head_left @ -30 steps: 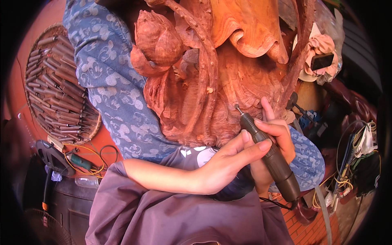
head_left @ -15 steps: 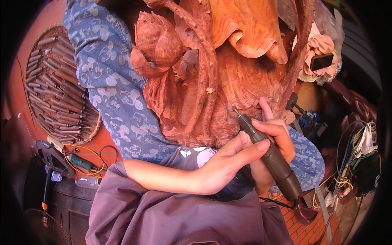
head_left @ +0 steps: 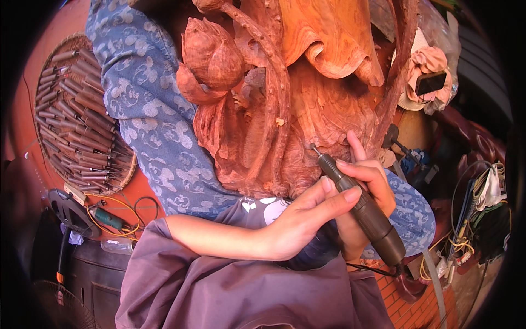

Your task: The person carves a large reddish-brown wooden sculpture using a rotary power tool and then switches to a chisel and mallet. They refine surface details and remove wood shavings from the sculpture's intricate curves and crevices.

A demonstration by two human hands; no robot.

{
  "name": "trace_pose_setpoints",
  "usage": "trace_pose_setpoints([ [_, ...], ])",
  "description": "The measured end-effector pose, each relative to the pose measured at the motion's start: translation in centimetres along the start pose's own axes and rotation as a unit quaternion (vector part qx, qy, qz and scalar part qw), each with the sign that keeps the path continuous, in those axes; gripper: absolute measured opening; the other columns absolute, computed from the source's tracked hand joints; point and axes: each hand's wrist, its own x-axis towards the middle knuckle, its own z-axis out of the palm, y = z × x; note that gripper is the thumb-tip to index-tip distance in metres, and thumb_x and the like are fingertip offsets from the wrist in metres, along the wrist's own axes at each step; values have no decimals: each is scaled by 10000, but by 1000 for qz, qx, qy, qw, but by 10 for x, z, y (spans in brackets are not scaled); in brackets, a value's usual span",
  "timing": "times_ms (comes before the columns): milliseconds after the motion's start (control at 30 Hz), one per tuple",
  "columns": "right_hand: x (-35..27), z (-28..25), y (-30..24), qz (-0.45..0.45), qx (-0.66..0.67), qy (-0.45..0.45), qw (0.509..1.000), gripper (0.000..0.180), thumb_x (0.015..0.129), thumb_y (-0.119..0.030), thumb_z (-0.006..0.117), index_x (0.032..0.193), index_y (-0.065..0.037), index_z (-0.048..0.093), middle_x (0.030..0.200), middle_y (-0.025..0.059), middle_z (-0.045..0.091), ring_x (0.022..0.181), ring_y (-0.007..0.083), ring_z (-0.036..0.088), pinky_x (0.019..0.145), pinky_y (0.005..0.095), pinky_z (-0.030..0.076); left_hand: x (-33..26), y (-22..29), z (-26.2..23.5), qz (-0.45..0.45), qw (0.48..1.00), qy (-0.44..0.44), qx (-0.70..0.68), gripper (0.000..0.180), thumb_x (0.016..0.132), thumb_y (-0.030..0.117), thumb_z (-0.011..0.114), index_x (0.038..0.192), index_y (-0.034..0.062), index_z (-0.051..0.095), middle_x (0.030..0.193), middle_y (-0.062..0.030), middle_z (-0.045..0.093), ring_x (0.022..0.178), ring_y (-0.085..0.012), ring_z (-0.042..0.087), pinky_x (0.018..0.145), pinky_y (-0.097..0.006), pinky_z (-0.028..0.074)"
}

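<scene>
A dark handheld rotary carving tool slants from lower right to upper left. Its small round burr is at the lower part of a reddish-brown wood carving. My right hand wraps the tool's body, one finger stretched out against the wood. From the left, my left hand closes on the tool's side, thumb and fingers against the barrel; part of its grip is hidden. A carved lotus bud, thin stems and a smooth orange curled leaf belong to the carving, which rests between my legs.
On the left, a round woven basket holds many wooden-handled chisels. Below it lie a green power tool and a yellow cord. At right are a phone on pinkish cloth, a grey hose and tangled cables.
The burr has shifted very slightly to the left along the wood. Both hands keep the same hold on the tool.
</scene>
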Motion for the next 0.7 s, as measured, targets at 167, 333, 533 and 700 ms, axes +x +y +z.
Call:
trace_pose_setpoints([
  [167,-2,0,0,22,2,40,999,163,773,10,725,929,15,679,796,96,632,750,166,649,1049,597,436,4,-2,4,0,1000,0,-2,441,1057,249,452,1413,8,355,1415,-61,407,1355,-136,328,1122,-325,245],
  [333,0,-2,1,3,9,7,1000,171,766,4,727,929,23,678,784,93,630,736,171,648,1042,594,442,0,0,-1,-17,1000,-13,-1,414,1060,244,448,1393,8,377,1407,-40,404,1359,-116,309,1138,-321,214],
  [533,0,-2,1,6,9,10,1000,195,757,-62,754,911,17,662,784,89,609,769,190,639,1044,611,430,0,1,4,-21,999,29,15,423,1051,256,459,1397,25,383,1327,-78,491,1262,-159,463,1062,-338,359],
  [700,1,-3,1,2,18,17,1000,204,744,15,720,943,37,681,791,110,654,721,173,648,1028,596,451,1,1,4,-12,1000,15,9,366,1052,253,474,1335,24,431,1268,-32,506,1220,-113,450,1046,-303,347],
])
